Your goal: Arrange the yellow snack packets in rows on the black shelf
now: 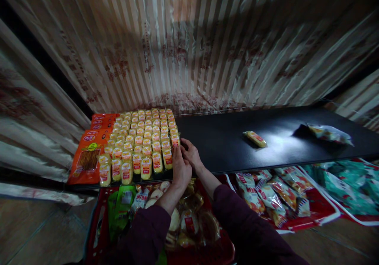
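Note:
Rows of small yellow wrapped snack cakes (147,135) with red-and-white labels stand packed together on the left part of a black shelf (219,139). At the right edge of these rows, one wrapped snack cake (175,140) stands between my fingers. My left hand (181,168) pinches it from the front, its fingertips at the lower part of the wrapper. My right hand (191,153) is closed against its right side, fingers curled and partly hidden behind the left hand. Another wrapped snack cake (256,139) lies flat on the shelf farther right.
Orange snack packets (91,150) stand left of the rows. A clear plastic package (330,134) lies at the shelf's right. Below the front edge are red baskets (321,217) of packaged snacks, one under my arms, and teal packets (346,186). Striped curtain (189,48) hangs behind.

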{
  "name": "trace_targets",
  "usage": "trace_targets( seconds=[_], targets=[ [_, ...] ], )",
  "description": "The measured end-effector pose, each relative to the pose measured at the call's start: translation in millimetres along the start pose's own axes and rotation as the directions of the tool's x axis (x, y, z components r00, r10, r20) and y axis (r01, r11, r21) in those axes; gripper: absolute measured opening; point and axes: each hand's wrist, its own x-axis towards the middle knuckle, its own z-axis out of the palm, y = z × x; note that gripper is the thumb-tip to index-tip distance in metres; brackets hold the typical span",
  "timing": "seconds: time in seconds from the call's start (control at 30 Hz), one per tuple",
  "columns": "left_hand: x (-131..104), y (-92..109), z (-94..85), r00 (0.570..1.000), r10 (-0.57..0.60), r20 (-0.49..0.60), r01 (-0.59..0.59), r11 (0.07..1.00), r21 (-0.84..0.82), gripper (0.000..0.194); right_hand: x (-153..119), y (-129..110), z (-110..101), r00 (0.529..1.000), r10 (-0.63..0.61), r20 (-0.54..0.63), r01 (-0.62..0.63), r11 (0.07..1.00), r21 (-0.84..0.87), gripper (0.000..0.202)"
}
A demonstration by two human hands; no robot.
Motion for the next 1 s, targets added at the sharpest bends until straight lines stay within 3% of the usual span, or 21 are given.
trace_targets(
  seconds=[0.33, 1.0],
  targets=[
    [2, -7, 3.6, 1.0, 0.018, -0.012, -0.018, 0.999, -0.027, 0.067, 4, -10, 0, 0.994, -0.031, 0.102, 0.037, 0.998, -0.053, 0.038],
    [-11, -2, -1.2, 0.999, 0.032, 0.024, -0.031, 0.999, -0.041, 0.066, -16, -7, -6, 1.0, 0.02, -0.023, -0.02, 1.0, 0.012, 0.035]
  ],
)
